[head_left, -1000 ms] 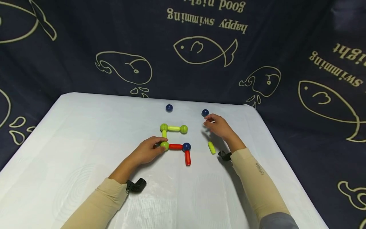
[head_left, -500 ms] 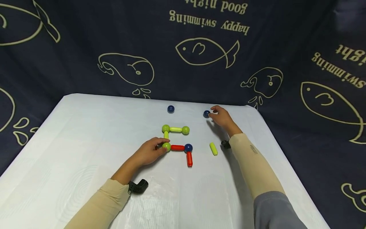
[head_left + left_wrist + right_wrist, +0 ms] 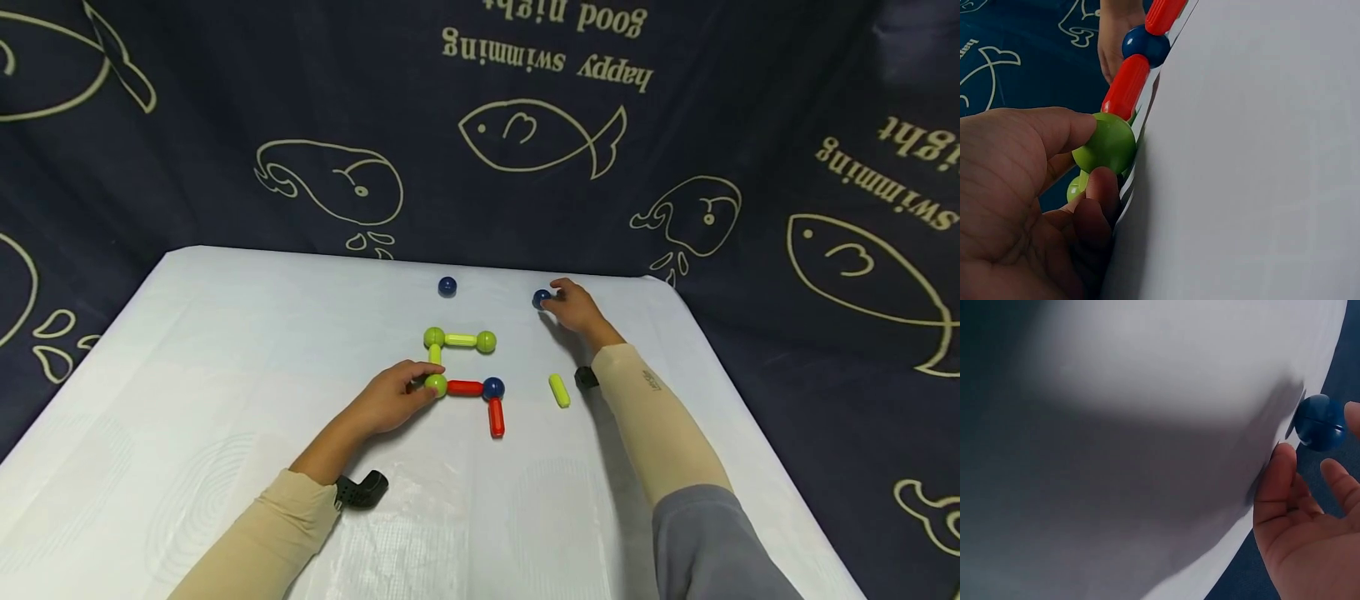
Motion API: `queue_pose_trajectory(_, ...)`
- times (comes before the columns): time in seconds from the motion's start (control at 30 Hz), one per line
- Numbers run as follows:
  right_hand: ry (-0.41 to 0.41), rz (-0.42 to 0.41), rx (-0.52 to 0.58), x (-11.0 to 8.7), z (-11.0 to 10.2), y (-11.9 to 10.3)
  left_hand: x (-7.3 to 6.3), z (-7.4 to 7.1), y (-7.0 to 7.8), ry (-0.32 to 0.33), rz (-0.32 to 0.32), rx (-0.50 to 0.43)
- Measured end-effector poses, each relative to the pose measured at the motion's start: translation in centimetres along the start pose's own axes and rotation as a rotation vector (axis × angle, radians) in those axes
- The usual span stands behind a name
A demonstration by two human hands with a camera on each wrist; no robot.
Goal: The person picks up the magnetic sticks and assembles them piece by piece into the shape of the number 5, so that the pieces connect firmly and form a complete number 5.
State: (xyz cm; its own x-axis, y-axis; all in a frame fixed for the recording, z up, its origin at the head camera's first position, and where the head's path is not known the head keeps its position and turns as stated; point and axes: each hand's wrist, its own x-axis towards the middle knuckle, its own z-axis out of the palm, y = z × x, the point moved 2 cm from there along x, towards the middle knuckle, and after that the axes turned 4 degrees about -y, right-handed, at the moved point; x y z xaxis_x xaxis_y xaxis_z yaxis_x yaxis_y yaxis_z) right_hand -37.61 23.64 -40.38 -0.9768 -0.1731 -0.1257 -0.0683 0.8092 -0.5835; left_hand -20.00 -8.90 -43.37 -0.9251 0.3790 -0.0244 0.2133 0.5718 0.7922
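Note:
My left hand pinches a green ball between thumb and fingers. That ball sits at a corner of a chain of balls and magnetic rods on the table. A red rod runs from it to a blue ball, where a second red rod points toward me. Behind the held ball, a lime rod leads to another green ball. My right hand is at a loose blue ball near the far edge, its fingers spread beside it and not closed round it.
A further lime rod ends in a green ball. Another loose blue ball lies near the far edge of the white table. One loose lime rod lies in front of the right hand. A dark printed curtain hangs behind.
My right hand has gone from in front of the loose blue ball to its right side, then slightly left, closer to it. The left hand keeps its pinch on the green ball.

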Motion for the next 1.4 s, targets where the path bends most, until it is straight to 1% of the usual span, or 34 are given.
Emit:
queue_pose_trajectory(0.27, -0.017, 0.012, 0.025, 0.4, 0.6, -0.4, -0.1, 0.1, 0.0, 0.003, 0.001, -0.007)
queue_pose_trajectory(0.5, -0.029, -0.001, 0.036, 0.7, 0.9, -0.6, -0.2, 0.2, 0.1, 0.004, 0.004, -0.003)
queue_pose_trajectory(0.73, -0.01, -0.017, 0.01, 0.3, 1.2, -1.4, -0.2, 0.1, -0.1, 0.006, 0.001, -0.007)
queue_pose_trajectory(0.93, -0.031, 0.0, 0.058, 0.7, 1.3, -1.2, -0.3, 0.0, -0.1, 0.005, 0.002, -0.007)
queue_pose_trajectory(1.03, -0.038, 0.0, 0.086, 0.5, 1.2, -1.2, -0.3, -0.1, -0.2, 0.007, 0.004, -0.001)
queue_pose_trajectory(1.2, -0.02, -0.017, 0.098, -0.2, 0.9, -1.5, -0.3, -0.1, -0.3, 0.01, 0.004, -0.003)
queue_pose_trajectory(1.27, -0.017, -0.02, 0.13, -0.7, 0.9, -1.6, -0.2, -0.1, -0.3, 0.012, 0.002, -0.005)
queue_pose_trajectory(1.4, -0.03, -0.009, 0.237, -1.7, 0.9, -1.7, -0.1, 0.0, -0.4, 0.006, 0.008, -0.01)
